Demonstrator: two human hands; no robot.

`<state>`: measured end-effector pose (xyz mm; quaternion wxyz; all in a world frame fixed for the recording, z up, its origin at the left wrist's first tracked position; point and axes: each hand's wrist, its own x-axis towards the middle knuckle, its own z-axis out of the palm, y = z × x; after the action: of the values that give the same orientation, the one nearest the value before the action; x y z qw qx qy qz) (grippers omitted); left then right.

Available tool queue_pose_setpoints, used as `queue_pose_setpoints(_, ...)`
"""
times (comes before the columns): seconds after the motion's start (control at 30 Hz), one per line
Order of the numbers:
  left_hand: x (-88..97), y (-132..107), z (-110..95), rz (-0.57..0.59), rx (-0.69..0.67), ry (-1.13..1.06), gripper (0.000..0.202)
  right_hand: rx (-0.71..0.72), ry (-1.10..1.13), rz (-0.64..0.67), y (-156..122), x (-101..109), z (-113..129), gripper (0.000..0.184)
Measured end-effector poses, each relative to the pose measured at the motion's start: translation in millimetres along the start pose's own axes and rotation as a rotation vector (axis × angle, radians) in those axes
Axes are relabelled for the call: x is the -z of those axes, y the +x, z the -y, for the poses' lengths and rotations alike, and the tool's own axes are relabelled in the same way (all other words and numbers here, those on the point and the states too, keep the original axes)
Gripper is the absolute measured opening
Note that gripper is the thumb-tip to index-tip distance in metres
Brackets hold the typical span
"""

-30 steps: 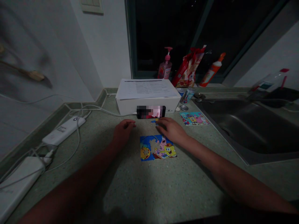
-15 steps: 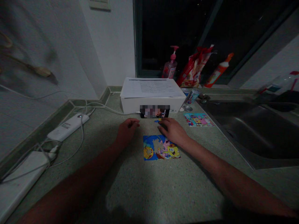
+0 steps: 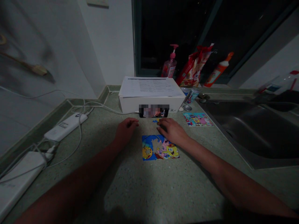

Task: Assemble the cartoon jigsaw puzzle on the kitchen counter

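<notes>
A jigsaw puzzle (image 3: 172, 151) with cartoon figures on blue lies flat on the counter, with a gap in its upper middle where the counter shows. My right hand (image 3: 172, 130) is just beyond its upper right edge, fingers spread and thumb apart, fingertips at some small loose puzzle pieces (image 3: 155, 121). The hand partly covers those pieces. To the left, my left hand (image 3: 126, 129) rests on the counter with fingers curled in and thumb near them. I see nothing in it.
A phone (image 3: 153, 111) leans on a white box (image 3: 130, 103) topped with printed paper. Right of it lies a colourful cartoon picture (image 3: 198, 119), beside a can (image 3: 192, 95) and the steel sink (image 3: 247, 130). Cables and white power banks (image 3: 66, 126) lie left. Bottles and a red bag (image 3: 195, 67) stand behind.
The view has shifted very slightly. Both hands stay nearly in the same place, and the puzzle looks the same.
</notes>
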<state>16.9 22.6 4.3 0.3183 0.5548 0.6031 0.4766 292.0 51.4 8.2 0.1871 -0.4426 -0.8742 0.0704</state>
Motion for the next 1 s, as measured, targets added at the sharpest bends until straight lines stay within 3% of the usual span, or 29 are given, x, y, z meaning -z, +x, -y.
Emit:
queue_pose_setpoints(0.37,-0.3,-0.1,-1.2,0.004,-0.010,0.002,0.014,0.030,0.024,0.006,-2.5,7.5,-0.2,0.022)
queue_pose_setpoints(0.67,-1.4,1.1,2.1,0.018,-0.029,0.002,0.014,0.033,-0.072,0.013,0.8,-1.2,1.8,0.029)
queue_pose_setpoints(1.0,-2.1,-0.8,-0.9,0.071,-0.042,0.044,0.013,0.059,-0.013,0.010,1.8,-0.2,-0.4,0.026)
